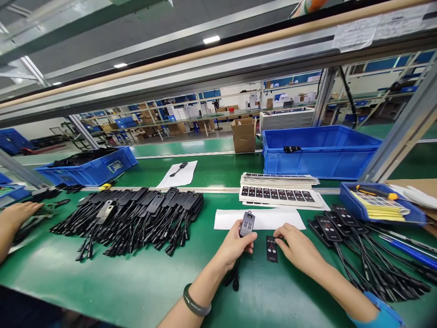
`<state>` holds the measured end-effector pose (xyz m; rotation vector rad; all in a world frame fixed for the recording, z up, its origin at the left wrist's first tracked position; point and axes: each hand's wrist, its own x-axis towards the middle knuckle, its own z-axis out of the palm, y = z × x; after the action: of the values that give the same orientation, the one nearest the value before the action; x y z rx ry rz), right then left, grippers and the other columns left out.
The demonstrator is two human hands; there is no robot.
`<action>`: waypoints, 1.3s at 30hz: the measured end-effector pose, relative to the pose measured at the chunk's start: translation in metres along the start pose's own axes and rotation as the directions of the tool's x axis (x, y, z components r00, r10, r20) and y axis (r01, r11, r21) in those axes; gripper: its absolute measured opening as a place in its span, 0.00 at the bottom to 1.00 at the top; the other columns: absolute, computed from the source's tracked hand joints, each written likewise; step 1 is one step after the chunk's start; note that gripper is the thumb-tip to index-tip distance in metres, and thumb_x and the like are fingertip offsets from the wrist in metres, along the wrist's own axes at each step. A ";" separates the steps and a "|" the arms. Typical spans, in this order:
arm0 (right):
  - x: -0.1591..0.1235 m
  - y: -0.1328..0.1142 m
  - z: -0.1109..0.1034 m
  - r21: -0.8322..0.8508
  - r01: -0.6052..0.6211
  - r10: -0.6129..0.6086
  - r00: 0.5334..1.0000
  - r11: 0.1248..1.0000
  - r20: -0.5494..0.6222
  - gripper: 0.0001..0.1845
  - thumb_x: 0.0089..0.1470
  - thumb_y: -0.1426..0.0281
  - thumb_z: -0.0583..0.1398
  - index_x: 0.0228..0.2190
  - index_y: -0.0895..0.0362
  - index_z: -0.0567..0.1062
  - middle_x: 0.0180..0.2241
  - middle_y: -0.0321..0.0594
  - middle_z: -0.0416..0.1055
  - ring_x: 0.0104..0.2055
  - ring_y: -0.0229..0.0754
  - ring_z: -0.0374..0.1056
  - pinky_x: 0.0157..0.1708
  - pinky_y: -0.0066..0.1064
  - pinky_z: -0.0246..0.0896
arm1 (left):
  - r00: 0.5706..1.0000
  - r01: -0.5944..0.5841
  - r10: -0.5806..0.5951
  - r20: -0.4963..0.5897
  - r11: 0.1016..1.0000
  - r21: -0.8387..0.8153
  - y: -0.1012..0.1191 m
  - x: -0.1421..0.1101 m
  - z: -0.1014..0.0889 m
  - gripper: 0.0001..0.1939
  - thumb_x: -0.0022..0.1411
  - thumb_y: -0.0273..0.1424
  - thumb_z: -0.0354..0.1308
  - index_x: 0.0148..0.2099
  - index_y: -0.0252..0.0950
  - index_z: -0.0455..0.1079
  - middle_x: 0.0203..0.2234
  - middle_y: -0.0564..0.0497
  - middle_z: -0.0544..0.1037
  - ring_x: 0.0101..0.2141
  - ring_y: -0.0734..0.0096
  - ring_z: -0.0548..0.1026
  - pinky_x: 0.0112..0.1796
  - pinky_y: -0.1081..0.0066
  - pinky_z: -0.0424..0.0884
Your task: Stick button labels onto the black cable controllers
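My left hand (232,248) is closed around a small black controller box (247,223), tilted up so its slotted face shows. Its cable plugs hang below that hand, over the bench. Just to the right, my right hand (295,246) pinches the upper edge of a black label sticker (271,252) printed with red and white marks. Box and sticker are apart. Behind both hands lies a white paper strip (273,218). Sheets of similar black labels (277,193) are stacked beyond it. At the right, several controllers with labelled faces (329,228) lie in a pile with their cables.
A large pile of cabled black controllers (150,202) covers the bench's left side. Another person's hand (22,216) reaches in at far left. Blue bins (321,159) stand behind, and a small blue tray (385,216) holds yellow-edged sheets and a screwdriver. Pens lie at right.
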<state>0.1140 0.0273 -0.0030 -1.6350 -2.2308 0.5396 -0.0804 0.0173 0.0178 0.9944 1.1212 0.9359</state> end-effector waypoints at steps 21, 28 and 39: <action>0.001 -0.005 0.004 0.202 0.026 -0.010 0.997 0.979 -0.076 0.08 0.54 0.69 0.54 0.26 0.56 0.70 0.26 0.36 0.70 0.29 0.40 0.64 0.31 0.31 0.54 | 1.000 0.008 -0.007 -0.012 1.000 0.030 0.002 0.001 0.001 0.34 0.38 0.48 0.69 0.42 0.36 0.58 0.22 0.56 0.65 0.21 0.81 0.64 0.19 0.83 0.64; -0.013 0.004 -0.029 0.581 0.215 0.077 0.896 0.785 -0.437 0.11 0.54 0.61 0.58 0.30 0.56 0.73 0.31 0.38 0.69 0.35 0.40 0.64 0.38 0.30 0.57 | 1.000 -0.009 0.010 -0.026 1.000 0.015 0.002 0.001 -0.002 0.32 0.41 0.50 0.67 0.40 0.35 0.60 0.28 0.52 0.68 0.23 0.81 0.65 0.19 0.83 0.64; -0.008 0.004 -0.035 0.869 -0.024 0.222 0.970 0.494 -0.100 0.20 0.46 0.55 0.63 0.27 0.60 0.72 0.23 0.37 0.60 0.24 0.35 0.54 0.25 0.28 0.52 | 0.988 0.044 -0.035 0.147 0.997 -0.056 0.001 -0.006 0.006 0.29 0.46 0.40 0.68 0.45 0.34 0.61 0.33 0.46 0.72 0.27 0.78 0.69 0.24 0.83 0.68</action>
<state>0.1359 0.0247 0.0260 -1.1821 -1.2632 1.2299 -0.0759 0.0110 0.0211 0.9730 0.9814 0.8459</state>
